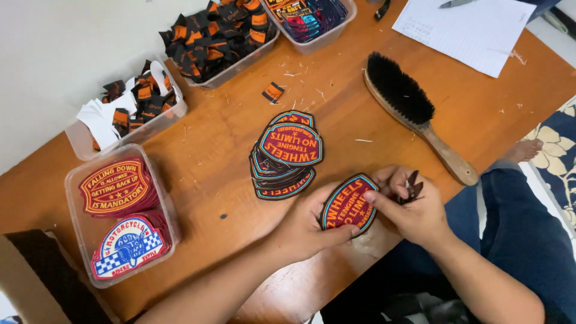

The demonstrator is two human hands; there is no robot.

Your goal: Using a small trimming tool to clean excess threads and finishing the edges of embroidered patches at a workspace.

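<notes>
My left hand (312, 225) holds an oval embroidered patch (348, 204), red with a blue and black border, just above the table's near edge. My right hand (411, 207) pinches the patch's right edge with a fingertip and grips a small dark thread snipper (413, 186) in its palm. Just beyond the hands lies a fanned stack of matching patches (287, 155) on the wooden table (210, 150).
A wooden brush with black bristles (414, 111) lies at right. A clear tray (75, 225) of red and checkered patches sits at left. Tubs of black-and-orange labels (216, 39) line the far edge. A white paper sheet (471, 30) lies far right. Thread scraps dot the table.
</notes>
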